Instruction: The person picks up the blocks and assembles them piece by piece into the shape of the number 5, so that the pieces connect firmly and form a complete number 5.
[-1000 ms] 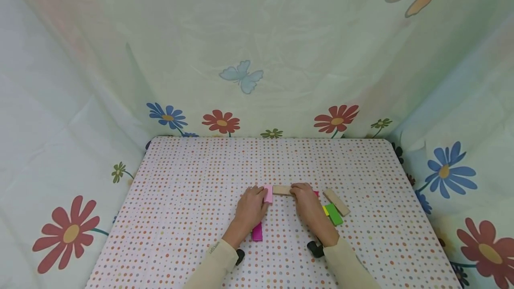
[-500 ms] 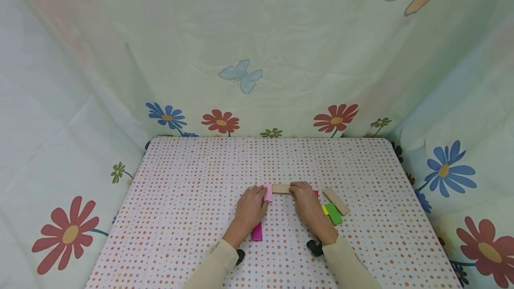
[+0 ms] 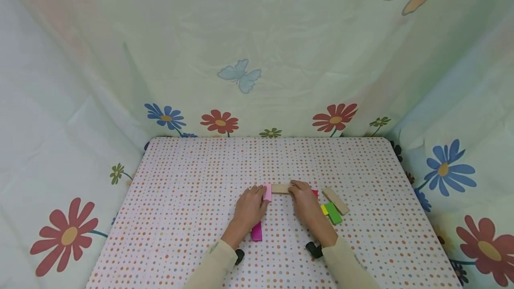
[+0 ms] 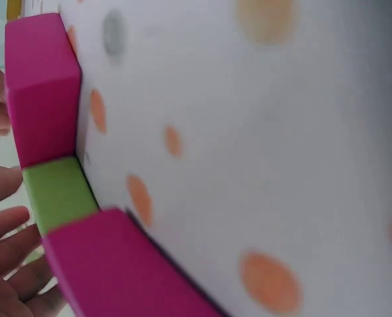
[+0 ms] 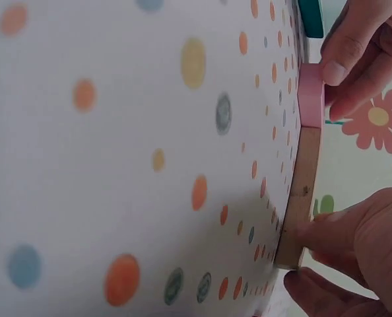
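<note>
A light pink block (image 3: 267, 193) lies end to side with a plain wooden block (image 3: 281, 189) on the table. My left hand (image 3: 250, 206) holds the pink block with thumb and fingertips. At the right end of the wooden block, my right hand (image 3: 308, 206) pinches it; in the right wrist view the thumb (image 5: 334, 231) presses its side. A magenta block (image 3: 257, 232) lies beside my left wrist. The left wrist view shows a green block (image 4: 61, 195) between two magenta blocks, with fingers behind them.
Right of my right hand lie a green block (image 3: 333, 213), a yellow block (image 3: 324, 210) and a slanted wooden block (image 3: 335, 200). A red block (image 3: 315, 193) is partly hidden by that hand. A flowered curtain (image 3: 277, 97) stands behind the dotted table (image 3: 192, 182).
</note>
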### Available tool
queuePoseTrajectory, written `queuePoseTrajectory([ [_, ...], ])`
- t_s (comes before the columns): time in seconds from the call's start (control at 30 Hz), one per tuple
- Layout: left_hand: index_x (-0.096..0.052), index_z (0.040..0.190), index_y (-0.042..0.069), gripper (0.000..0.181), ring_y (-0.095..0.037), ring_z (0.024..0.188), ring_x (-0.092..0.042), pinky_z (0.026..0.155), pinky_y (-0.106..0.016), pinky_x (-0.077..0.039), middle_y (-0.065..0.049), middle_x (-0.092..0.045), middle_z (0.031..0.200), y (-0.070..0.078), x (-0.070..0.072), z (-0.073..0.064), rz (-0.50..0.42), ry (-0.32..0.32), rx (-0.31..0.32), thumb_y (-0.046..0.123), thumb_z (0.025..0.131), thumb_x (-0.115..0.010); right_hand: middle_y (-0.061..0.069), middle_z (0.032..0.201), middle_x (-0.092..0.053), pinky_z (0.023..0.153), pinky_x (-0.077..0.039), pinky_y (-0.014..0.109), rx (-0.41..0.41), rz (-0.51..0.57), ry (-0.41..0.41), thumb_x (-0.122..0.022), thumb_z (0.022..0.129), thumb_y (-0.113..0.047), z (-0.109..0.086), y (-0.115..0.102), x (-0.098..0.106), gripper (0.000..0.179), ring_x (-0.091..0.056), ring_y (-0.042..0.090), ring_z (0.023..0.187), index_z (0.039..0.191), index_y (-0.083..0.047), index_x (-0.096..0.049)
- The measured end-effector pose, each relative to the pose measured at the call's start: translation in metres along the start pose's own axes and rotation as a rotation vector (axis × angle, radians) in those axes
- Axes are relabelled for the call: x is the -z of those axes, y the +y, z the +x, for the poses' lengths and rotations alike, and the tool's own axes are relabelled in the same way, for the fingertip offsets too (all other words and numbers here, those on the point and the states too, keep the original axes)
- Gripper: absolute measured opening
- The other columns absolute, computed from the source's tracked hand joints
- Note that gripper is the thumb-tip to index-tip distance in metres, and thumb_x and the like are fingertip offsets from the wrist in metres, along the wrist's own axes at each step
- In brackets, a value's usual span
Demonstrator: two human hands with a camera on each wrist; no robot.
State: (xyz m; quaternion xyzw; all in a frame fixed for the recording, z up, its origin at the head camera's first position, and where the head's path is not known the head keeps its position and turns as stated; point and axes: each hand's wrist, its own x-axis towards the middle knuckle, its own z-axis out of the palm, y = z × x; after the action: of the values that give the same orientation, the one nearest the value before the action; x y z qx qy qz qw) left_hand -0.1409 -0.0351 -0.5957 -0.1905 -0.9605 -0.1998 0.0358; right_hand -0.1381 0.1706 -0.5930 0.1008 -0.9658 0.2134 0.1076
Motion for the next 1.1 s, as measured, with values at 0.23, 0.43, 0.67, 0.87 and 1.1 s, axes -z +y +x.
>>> queuePoseTrajectory([
  [0.23,-0.069,0.138,0.005,0.039,-0.034,0.131,-0.067,0.114,-0.048,-0.054,-0.016,-0.069,0.141,-0.012,0.010,-0.016,-0.046,0.045,-0.011,0.018,0.101,-0.071,0.027,0.127,-0.069,0.099,-0.060,0.055,-0.029,0.016,0.126,-0.074,0.093,0.003,-0.018,0.000,0.010,0.016,-0.067,0.045,0.121,0.109,0.005,-0.077],
  [0.43,-0.072,0.132,0.007,0.034,-0.031,0.121,-0.067,0.104,-0.044,-0.060,-0.012,-0.072,0.134,-0.020,0.023,-0.032,-0.035,0.058,-0.007,0.019,0.101,-0.072,0.029,0.123,-0.069,0.091,-0.063,0.051,-0.079,0.032,0.126,-0.073,0.092,0.007,-0.032,0.005,0.031,0.017,-0.066,0.045,0.115,0.108,0.011,-0.075],
  [0.67,-0.074,0.129,0.008,0.032,-0.031,0.122,-0.066,0.103,-0.043,-0.061,-0.012,-0.070,0.135,-0.025,0.034,-0.044,0.006,0.011,-0.033,0.020,0.100,-0.074,0.026,0.116,-0.070,0.092,-0.062,0.053,-0.227,-0.003,0.037,-0.076,0.093,-0.001,-0.052,0.007,0.049,0.024,-0.068,0.042,0.111,0.115,0.009,-0.074],
  [0.87,-0.074,0.129,0.008,0.033,-0.030,0.126,-0.064,0.106,-0.042,-0.060,-0.011,-0.070,0.137,-0.030,0.037,-0.048,0.030,-0.012,-0.015,0.020,0.098,-0.076,0.024,0.113,-0.072,0.092,-0.062,0.053,-0.292,-0.017,-0.021,-0.078,0.092,-0.003,-0.069,0.003,0.058,0.025,-0.069,0.040,0.107,0.115,0.008,-0.075],
  [1.1,-0.073,0.131,0.007,0.035,-0.031,0.129,-0.063,0.108,-0.044,-0.058,-0.012,-0.068,0.140,-0.035,0.033,-0.049,-0.003,-0.006,0.011,0.019,0.098,-0.076,0.028,0.115,-0.070,0.088,-0.063,0.055,-0.314,-0.041,0.044,-0.076,0.095,-0.006,-0.073,0.021,0.059,0.027,-0.068,0.044,0.106,0.115,0.010,-0.073],
])
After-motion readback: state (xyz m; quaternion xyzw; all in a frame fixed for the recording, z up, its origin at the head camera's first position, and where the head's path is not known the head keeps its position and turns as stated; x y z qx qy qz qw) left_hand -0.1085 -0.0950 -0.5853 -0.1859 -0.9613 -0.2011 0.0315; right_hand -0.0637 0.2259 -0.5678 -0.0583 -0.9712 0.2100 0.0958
